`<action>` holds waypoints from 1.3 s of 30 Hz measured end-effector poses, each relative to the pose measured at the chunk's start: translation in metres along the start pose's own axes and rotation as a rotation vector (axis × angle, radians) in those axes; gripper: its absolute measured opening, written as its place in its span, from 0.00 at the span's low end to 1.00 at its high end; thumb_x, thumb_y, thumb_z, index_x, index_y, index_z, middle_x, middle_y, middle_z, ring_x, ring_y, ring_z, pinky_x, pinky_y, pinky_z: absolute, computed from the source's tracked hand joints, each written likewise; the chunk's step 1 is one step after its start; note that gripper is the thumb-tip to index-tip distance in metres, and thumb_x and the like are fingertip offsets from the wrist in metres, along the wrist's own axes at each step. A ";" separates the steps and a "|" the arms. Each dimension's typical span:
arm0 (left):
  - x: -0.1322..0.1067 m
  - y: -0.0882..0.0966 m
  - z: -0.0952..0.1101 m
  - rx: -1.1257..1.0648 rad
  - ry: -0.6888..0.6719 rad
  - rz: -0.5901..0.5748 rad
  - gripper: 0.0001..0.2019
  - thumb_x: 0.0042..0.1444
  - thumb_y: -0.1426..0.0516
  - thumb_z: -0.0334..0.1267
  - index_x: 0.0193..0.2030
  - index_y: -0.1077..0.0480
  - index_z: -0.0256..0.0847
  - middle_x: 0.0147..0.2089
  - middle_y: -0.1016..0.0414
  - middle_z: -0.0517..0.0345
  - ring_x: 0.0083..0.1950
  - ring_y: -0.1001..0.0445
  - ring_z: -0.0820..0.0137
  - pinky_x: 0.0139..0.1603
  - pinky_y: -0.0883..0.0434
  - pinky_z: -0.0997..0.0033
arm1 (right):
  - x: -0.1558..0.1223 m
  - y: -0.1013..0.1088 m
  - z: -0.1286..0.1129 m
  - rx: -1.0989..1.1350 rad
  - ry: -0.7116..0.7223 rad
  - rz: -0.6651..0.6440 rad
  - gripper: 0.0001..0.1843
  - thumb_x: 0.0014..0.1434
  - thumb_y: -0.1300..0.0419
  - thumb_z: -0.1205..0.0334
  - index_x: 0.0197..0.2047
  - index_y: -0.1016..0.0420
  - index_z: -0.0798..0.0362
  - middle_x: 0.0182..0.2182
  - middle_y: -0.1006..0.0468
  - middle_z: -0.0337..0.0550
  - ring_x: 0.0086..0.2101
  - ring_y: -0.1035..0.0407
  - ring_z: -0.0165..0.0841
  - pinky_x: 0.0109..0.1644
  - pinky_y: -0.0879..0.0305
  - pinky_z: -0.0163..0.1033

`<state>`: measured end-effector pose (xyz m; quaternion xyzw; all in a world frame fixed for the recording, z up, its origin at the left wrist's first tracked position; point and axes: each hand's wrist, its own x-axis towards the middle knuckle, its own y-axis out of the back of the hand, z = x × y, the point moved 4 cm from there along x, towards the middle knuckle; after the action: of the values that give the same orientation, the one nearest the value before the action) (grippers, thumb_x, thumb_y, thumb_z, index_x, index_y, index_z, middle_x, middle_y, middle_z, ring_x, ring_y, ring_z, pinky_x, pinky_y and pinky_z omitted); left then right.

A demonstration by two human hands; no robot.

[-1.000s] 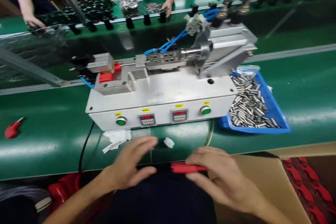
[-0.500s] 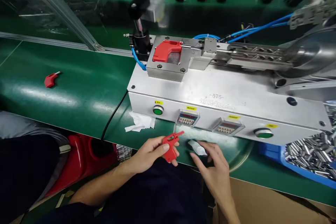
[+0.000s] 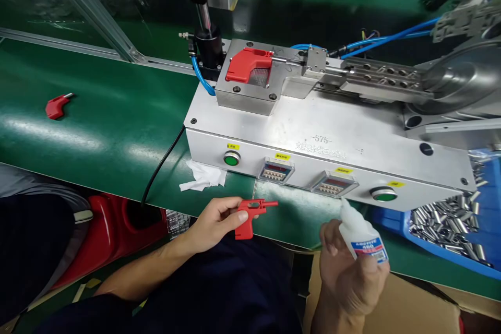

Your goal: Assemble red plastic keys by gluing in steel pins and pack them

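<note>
Head cam: L hand (image 3: 214,223), lower ctr, pinches red part (image 3: 245,225) as R hand (image 3: 347,281), lower rt, clasps white btl (image 3: 358,230), hands apart.

Factory workshop: push-button machine (image 3: 324,135), bin (image 3: 491,185) of metal parts (image 3: 446,224)

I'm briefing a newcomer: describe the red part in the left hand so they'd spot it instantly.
Find the long silver machine on the green bench. In front of it, the left hand holds the red part. Unlike the machine's red piece and the loose red piece far left, this one is hand-held.
</note>
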<state>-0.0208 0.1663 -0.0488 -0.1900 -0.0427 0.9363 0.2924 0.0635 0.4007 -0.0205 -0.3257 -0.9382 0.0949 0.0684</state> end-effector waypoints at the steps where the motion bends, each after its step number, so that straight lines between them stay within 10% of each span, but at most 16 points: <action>1: 0.000 -0.001 0.001 -0.005 -0.008 0.014 0.23 0.66 0.36 0.57 0.43 0.15 0.36 0.31 0.27 0.56 0.30 0.36 0.72 0.29 0.39 0.75 | -0.001 -0.003 0.001 0.006 -0.015 0.004 0.23 0.58 0.26 0.40 0.39 0.20 0.52 0.22 0.33 0.34 0.20 0.44 0.25 0.24 0.43 0.34; 9: -0.004 -0.001 0.001 0.002 -0.061 0.093 0.22 0.67 0.37 0.56 0.37 0.19 0.36 0.28 0.32 0.60 0.28 0.38 0.74 0.28 0.39 0.76 | -0.019 -0.013 0.022 -0.225 0.001 0.030 0.24 0.61 0.28 0.43 0.27 0.27 0.53 0.23 0.35 0.36 0.24 0.42 0.29 0.25 0.44 0.34; 18: -0.004 -0.003 -0.003 0.045 -0.064 0.056 0.18 0.69 0.39 0.51 0.36 0.24 0.37 0.27 0.35 0.62 0.27 0.40 0.74 0.28 0.41 0.77 | -0.021 -0.016 0.009 -0.397 0.242 -0.076 0.12 0.67 0.32 0.58 0.33 0.24 0.52 0.25 0.31 0.34 0.24 0.40 0.28 0.27 0.45 0.34; 39: -0.004 -0.003 -0.004 0.104 -0.063 0.067 0.20 0.69 0.40 0.52 0.32 0.28 0.38 0.26 0.40 0.64 0.27 0.43 0.74 0.27 0.43 0.75 | -0.022 -0.020 0.004 -0.458 0.276 -0.112 0.11 0.67 0.33 0.60 0.33 0.26 0.52 0.24 0.32 0.34 0.24 0.41 0.28 0.26 0.44 0.35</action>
<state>-0.0148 0.1659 -0.0504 -0.1463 0.0030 0.9520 0.2689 0.0684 0.3711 -0.0220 -0.2904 -0.9335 -0.1691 0.1252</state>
